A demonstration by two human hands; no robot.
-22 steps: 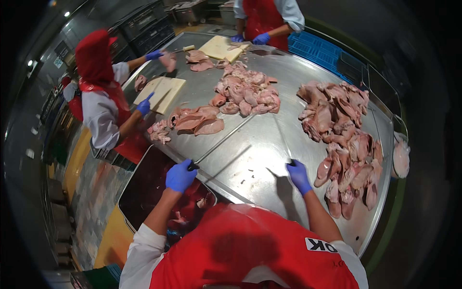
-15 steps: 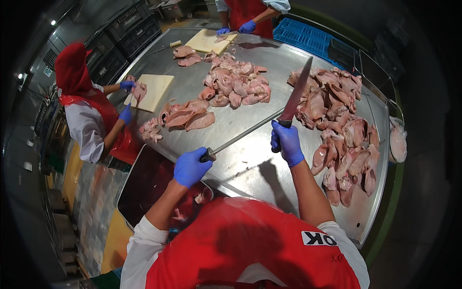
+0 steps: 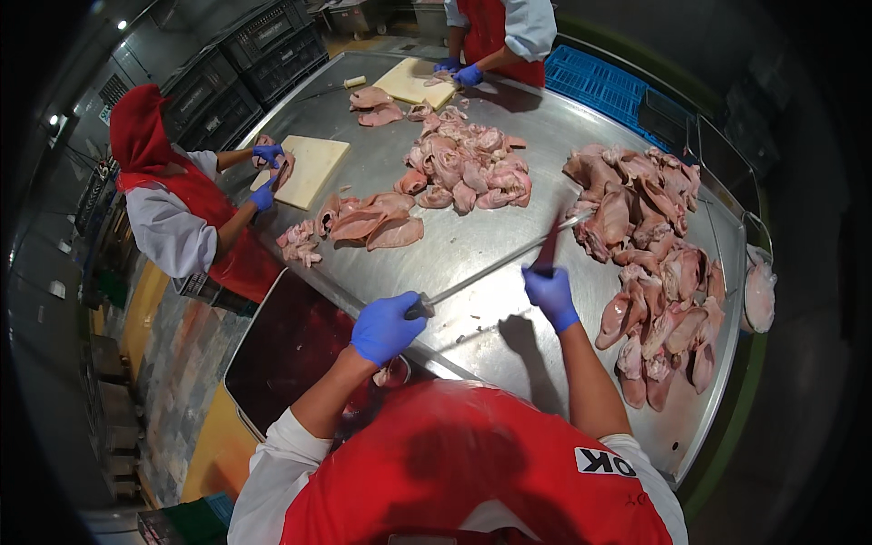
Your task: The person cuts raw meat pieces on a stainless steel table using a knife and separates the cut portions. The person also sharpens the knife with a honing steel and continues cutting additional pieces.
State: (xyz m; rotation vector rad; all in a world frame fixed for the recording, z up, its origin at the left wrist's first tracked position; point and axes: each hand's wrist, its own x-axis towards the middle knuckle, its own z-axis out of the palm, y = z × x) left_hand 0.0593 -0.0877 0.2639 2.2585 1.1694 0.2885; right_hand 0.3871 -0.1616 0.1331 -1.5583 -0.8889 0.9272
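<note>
Centrally, the blue-gloved left hand (image 3: 386, 327) has its grip closed on a long steel sharpening rod (image 3: 495, 270); the right hand (image 3: 549, 295) grips a blurred knife (image 3: 549, 243) across it, above the steel tabletop (image 3: 472, 232).

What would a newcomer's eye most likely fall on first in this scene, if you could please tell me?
Probably the heaps of pale pink raw meat pieces spread over the steel table, the largest along its right side. Next, the two blue-gloved hands in the foreground: the left hand grips a long sharpening steel, and the right hand draws a knife across it. Co-workers in red aprons trim meat on a cutting board at the left and far edges.
</note>
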